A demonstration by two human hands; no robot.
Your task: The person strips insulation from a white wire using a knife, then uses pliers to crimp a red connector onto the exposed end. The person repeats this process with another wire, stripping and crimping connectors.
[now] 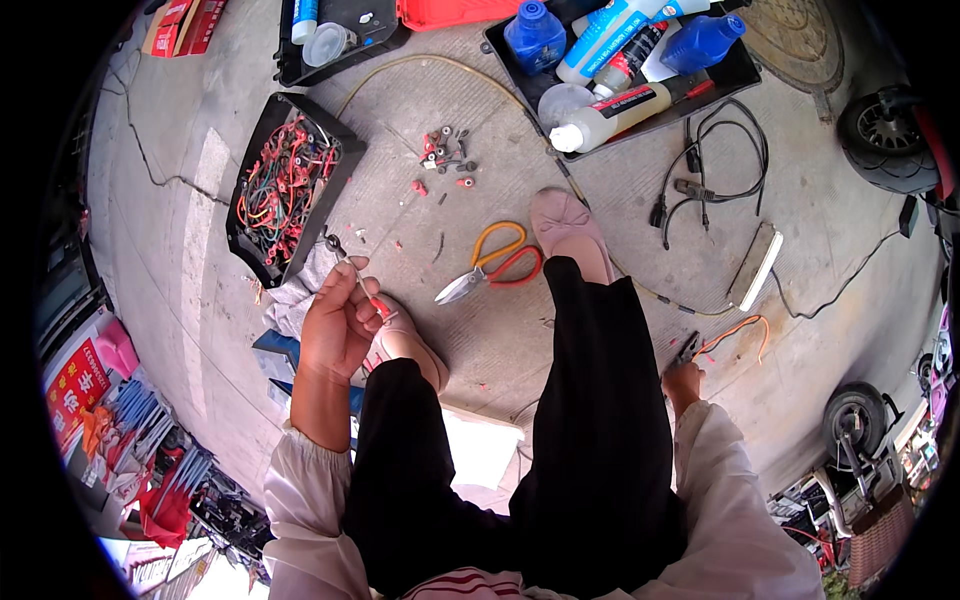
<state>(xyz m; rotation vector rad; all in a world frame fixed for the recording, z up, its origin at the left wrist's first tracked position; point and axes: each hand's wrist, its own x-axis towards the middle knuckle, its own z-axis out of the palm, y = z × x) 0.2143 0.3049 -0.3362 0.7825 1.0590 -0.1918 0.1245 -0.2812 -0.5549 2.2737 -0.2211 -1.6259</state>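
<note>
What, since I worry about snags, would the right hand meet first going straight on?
Past its dark tool, the right hand would probably meet the thin hose, though depth is unclear.

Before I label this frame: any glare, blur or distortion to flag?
Head view: fisheye bends straight edges toward the black rim; the white patch between the knees looks blown out; black trousers lose most detail; left hand and its red-ended lead read clearly; right hand is small, its dark tool hard to make out.

White sleeves [735, 490], gathered cuffs [318, 446]; black trousers [610, 400]; pink shoes [562, 222], bow [563, 198] on right.
</note>
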